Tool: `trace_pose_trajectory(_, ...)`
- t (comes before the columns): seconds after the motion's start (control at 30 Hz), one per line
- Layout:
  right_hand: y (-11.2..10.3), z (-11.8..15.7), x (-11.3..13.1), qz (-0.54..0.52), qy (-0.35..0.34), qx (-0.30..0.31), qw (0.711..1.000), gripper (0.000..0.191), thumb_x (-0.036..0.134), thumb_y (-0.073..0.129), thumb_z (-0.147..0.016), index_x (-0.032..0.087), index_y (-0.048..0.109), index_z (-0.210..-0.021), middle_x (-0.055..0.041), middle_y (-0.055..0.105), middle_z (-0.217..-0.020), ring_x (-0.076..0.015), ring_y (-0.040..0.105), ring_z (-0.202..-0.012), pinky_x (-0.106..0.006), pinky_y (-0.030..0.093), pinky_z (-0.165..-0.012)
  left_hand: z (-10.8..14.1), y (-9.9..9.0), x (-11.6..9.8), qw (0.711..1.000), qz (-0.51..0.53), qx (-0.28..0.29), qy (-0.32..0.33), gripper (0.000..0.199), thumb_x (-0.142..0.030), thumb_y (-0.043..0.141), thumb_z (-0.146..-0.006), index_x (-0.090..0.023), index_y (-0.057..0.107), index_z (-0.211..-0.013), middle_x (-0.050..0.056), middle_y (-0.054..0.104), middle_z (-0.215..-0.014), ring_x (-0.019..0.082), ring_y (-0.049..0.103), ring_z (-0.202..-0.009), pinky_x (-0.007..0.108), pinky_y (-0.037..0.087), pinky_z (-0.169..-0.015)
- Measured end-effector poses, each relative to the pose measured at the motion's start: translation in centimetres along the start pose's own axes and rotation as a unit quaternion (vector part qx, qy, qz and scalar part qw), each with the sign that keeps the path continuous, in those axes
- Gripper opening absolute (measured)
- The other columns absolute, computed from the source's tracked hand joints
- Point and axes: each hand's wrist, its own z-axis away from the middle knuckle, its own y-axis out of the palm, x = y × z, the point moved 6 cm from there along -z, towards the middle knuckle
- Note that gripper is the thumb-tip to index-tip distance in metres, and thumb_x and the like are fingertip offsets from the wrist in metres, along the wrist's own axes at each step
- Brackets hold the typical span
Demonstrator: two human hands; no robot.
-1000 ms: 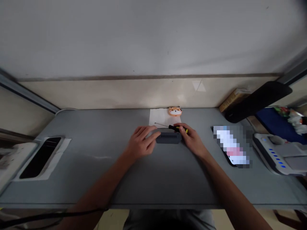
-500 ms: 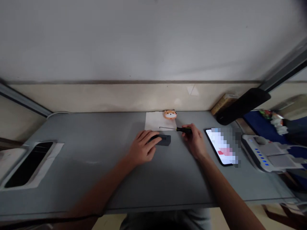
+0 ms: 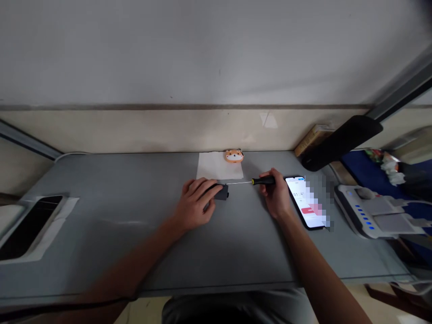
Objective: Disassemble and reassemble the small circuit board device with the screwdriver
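My left hand (image 3: pixel 197 202) is closed over a small dark grey box (image 3: pixel 222 193) on the table; its right end shows past my fingers and the rest is covered. In my right hand (image 3: pixel 277 193) is a screwdriver (image 3: pixel 264 180) with a black handle and a yellow ring. Its thin shaft points left and lies almost level, with the tip at the upper right part of the box. Whether the tip touches the box I cannot tell. Behind the box lies a white sheet of paper (image 3: pixel 212 166), and an orange animal-faced case (image 3: pixel 234 156) sits on its right back corner.
Right of my right hand lies a lit phone (image 3: pixel 309 216), partly blurred out. Beyond it are a white power strip (image 3: pixel 364 218) with plugs, a black cylinder-like object (image 3: pixel 340 144) and a book (image 3: pixel 312 137). A dark phone (image 3: pixel 32 225) rests at far left on the grey table (image 3: pixel 118 252).
The screwdriver's tip has come to the box's upper right part. The box's right end, earlier showing a slotted top, now looks turned and shorter. The view has shifted slightly.
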Motion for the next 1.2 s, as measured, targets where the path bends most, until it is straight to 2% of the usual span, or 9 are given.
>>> trace_pose_trajectory(0.33, 0.2, 0.2, 0.0, 0.028, 0.005, 0.012, 1.0, 0.043, 0.062, 0.071, -0.072, 0.02, 0.066, -0.064, 0.0047, 0.048, -0.042, -0.0081, 0.039, -0.039, -0.024, 0.028, -0.039, 0.2, 0.3, -0.1, 1.0, -0.001, 0.019, -0.005, 0.041, -0.007, 0.054, -0.093, -0.019, 0.061, -0.132, 0.007, 0.076, -0.114, 0.024, 0.065, -0.108, 0.039, 0.041, -0.101)
trace_pose_trajectory(0.43, 0.1, 0.1, 0.0, 0.029, 0.006, 0.001, 1.0, 0.043, 0.061, 0.072, -0.07, 0.019, 0.065, -0.064, 0.0043, 0.049, -0.044, -0.008, 0.041, -0.039, -0.024, 0.027, -0.039, 0.2, 0.4, 0.0, 1.0, 0.0, 0.024, -0.005, 0.046, -0.007, 0.055, -0.092, -0.022, 0.061, -0.136, 0.006, 0.076, -0.115, 0.024, 0.064, -0.108, 0.039, 0.041, -0.1)
trace_pose_trajectory(0.63, -0.1, 0.1, 0.1, 0.013, -0.001, -0.014, 1.0, 0.038, 0.057, 0.074, -0.066, 0.02, 0.065, -0.062, 0.0038, 0.051, -0.045, -0.0082, 0.04, -0.038, -0.024, 0.027, -0.038, 0.3, 0.4, 0.1, 1.0, -0.007, 0.025, 0.006, 0.039, -0.007, 0.057, -0.09, -0.02, 0.068, -0.125, 0.008, 0.075, -0.115, 0.025, 0.063, -0.108, 0.04, 0.042, -0.098)
trace_pose_trajectory(0.93, -0.7, -0.2, 0.3, -0.057, -0.01, -0.072, 0.996, 0.033, 0.05, 0.075, -0.068, 0.021, 0.061, -0.062, 0.0045, 0.055, -0.051, -0.0063, 0.04, -0.039, -0.023, 0.029, -0.037, 0.0, 0.6, -0.8, 0.996, -0.059, 0.066, -0.02, 0.041, -0.009, 0.055, -0.089, -0.02, 0.071, -0.125, 0.01, 0.074, -0.113, 0.026, 0.062, -0.107, 0.04, 0.043, -0.096)
trace_pose_trajectory(1.13, -0.7, -0.1, 0.5, -0.064, -0.026, -0.066, 0.995, 0.034, 0.051, 0.077, -0.065, 0.021, 0.062, -0.061, 0.0051, 0.053, -0.051, -0.0066, 0.039, -0.039, -0.023, 0.028, -0.037, 0.3, 0.7, -0.5, 0.997, 0.011, 0.074, -0.004, 0.047, -0.011, 0.053, -0.093, -0.022, 0.064, -0.137, 0.008, 0.074, -0.119, 0.025, 0.063, -0.11, 0.039, 0.043, -0.098)
trace_pose_trajectory(1.2, -0.6, -0.1, 0.5, -0.058, -0.025, -0.06, 0.996, 0.035, 0.053, 0.077, -0.066, 0.021, 0.064, -0.062, 0.0059, 0.049, -0.048, -0.007, 0.039, -0.04, -0.024, 0.028, -0.037, 0.3, 0.2, 0.2, 0.998, 0.019, 0.061, -0.025, 0.047, -0.013, 0.052, -0.095, -0.024, 0.061, -0.14, 0.008, 0.073, -0.122, 0.025, 0.064, -0.112, 0.039, 0.043, -0.099)
